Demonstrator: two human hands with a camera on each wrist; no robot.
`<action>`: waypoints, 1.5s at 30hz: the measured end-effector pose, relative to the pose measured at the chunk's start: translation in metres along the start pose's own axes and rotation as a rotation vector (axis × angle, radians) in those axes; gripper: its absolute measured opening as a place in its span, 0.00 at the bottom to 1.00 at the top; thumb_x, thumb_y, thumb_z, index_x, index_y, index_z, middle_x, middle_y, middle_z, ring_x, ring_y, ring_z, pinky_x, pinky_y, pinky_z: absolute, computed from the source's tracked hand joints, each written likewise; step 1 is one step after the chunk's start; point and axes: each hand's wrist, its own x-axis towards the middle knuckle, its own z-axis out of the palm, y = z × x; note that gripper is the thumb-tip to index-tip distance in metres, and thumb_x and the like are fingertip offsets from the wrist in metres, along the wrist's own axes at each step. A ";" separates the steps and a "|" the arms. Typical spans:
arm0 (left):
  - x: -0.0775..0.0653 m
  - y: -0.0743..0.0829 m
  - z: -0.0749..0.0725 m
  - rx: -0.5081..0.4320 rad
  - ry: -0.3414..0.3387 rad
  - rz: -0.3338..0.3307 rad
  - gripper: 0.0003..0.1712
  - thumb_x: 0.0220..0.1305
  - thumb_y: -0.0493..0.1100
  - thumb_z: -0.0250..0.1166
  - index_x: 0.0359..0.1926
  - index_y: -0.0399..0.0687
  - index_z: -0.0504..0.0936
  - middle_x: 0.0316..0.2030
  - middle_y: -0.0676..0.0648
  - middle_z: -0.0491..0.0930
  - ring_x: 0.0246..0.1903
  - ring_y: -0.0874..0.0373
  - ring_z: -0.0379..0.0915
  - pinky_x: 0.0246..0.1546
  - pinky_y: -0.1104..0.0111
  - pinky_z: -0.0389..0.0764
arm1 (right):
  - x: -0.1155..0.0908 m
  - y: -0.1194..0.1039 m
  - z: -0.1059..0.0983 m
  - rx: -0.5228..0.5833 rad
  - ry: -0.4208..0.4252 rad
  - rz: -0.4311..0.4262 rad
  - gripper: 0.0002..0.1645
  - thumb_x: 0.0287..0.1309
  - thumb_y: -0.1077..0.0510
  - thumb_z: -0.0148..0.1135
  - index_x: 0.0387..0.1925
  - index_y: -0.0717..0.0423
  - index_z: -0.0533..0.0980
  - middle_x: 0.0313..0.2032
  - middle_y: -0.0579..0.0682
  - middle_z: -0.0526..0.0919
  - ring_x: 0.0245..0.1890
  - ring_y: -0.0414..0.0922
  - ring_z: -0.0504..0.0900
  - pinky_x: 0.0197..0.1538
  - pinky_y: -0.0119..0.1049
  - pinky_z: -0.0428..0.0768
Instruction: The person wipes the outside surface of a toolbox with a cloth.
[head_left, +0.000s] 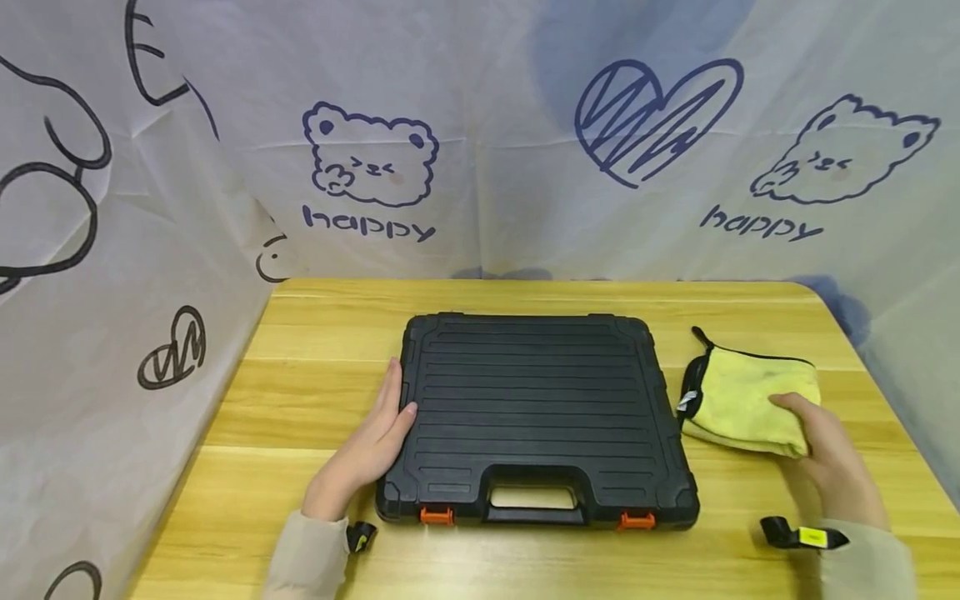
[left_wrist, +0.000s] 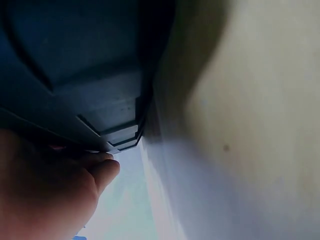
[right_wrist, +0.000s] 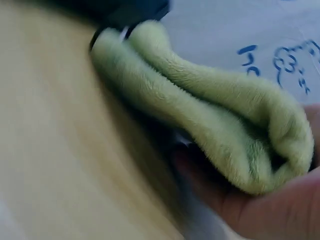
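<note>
A black plastic carrying case (head_left: pixel 536 392) with orange latches lies flat on the table, its handle toward me. Along its left side rests my left hand (head_left: pixel 369 437), fingers extended against the edge and thumb at the lid's rim. In the left wrist view that hand (left_wrist: pixel 47 192) touches the side of the dark case (left_wrist: pixel 90 65). To the right of the case, my right hand (head_left: pixel 828 450) pinches a folded yellow cloth (head_left: pixel 753 396) by its right end, thumb on top. The right wrist view shows the fluffy cloth (right_wrist: pixel 200 115) folded over, between thumb and fingers.
The wood-grain table (head_left: pixel 322 333) has rounded far corners. White fabric (head_left: pixel 517 225) with drawn bears and hearts hangs behind it and along both sides. Dark straps circle both wrists. A black trim and loop (head_left: pixel 701 336) edge the cloth's left end, close to the case.
</note>
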 end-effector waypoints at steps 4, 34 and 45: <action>0.002 0.001 0.002 -0.007 0.002 -0.001 0.38 0.74 0.57 0.32 0.72 0.49 0.24 0.71 0.53 0.20 0.71 0.50 0.22 0.69 0.51 0.39 | 0.002 0.000 -0.003 0.641 -0.304 -0.019 0.09 0.72 0.62 0.33 0.49 0.56 0.60 0.39 0.55 0.77 0.41 0.48 0.79 0.45 0.42 0.80; -0.001 0.001 0.000 -0.030 0.000 -0.017 0.37 0.75 0.56 0.33 0.72 0.54 0.22 0.72 0.53 0.21 0.71 0.49 0.23 0.69 0.51 0.39 | 0.049 -0.090 0.242 -0.295 -0.203 -0.178 0.32 0.69 0.56 0.45 0.71 0.55 0.51 0.53 0.55 0.69 0.49 0.47 0.72 0.50 0.37 0.73; -0.001 -0.001 0.001 -0.050 -0.009 -0.019 0.38 0.74 0.58 0.32 0.72 0.52 0.23 0.72 0.54 0.20 0.71 0.53 0.21 0.69 0.53 0.38 | 0.069 -0.062 0.320 -0.534 -0.379 -0.210 0.33 0.70 0.53 0.46 0.72 0.44 0.51 0.70 0.47 0.55 0.67 0.47 0.57 0.66 0.49 0.58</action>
